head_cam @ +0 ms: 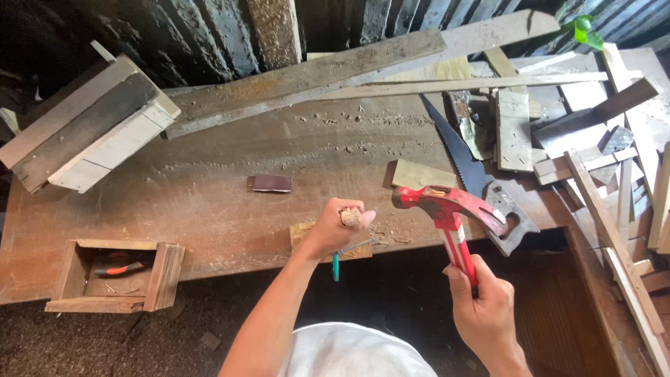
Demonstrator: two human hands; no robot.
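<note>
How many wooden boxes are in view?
2: a small open box at the bench's near left edge, holding pliers, and a larger one tilted at far left. Others may be hidden.

No packages, signs or screens in view — only a pale label strip (455, 246) — on the hammer handle

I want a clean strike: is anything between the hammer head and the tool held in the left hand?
Nothing visible. The red hammer in the right hand has its head just right of the left hand, which grips a wooden-handled tool over a small wood block. Only open air lies between them.
</note>
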